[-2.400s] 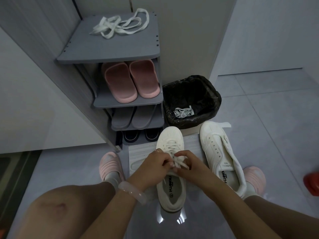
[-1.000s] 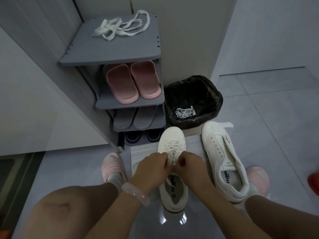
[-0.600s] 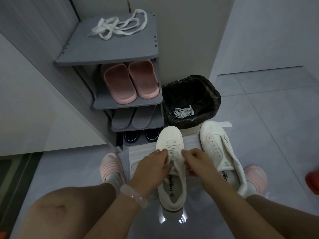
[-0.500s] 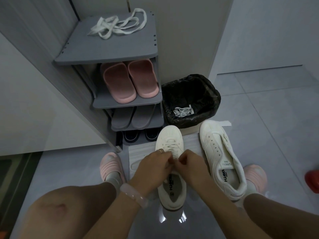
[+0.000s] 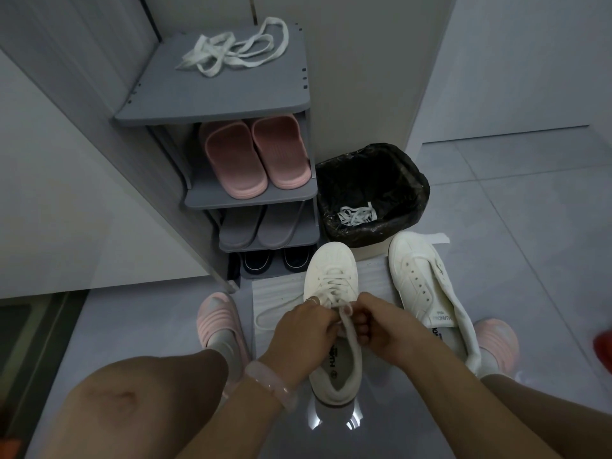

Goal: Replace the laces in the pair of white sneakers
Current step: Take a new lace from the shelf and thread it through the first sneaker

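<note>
A laced white sneaker (image 5: 331, 270) stands on the floor between my feet, toe pointing away. My left hand (image 5: 303, 329) and my right hand (image 5: 381, 323) meet over its tongue, and each pinches an end of its white lace (image 5: 346, 321). A loop of that lace (image 5: 265, 321) trails left onto a white mat (image 5: 281, 289). A second white sneaker (image 5: 427, 293) lies to the right with empty eyelets. A loose white lace (image 5: 231, 51) is piled on top of the grey shoe rack (image 5: 215, 104).
A black-lined bin (image 5: 371, 190) holding old white laces (image 5: 356, 215) stands just behind the sneakers. The rack holds pink slippers (image 5: 255, 157), grey slippers and dark shoes. My feet wear pink slippers (image 5: 217, 323). A red object (image 5: 602, 346) sits at the right edge.
My hands stayed together over the sneaker's tongue working the lace ends; they parted briefly and closed in again. The sneakers have not shifted.
</note>
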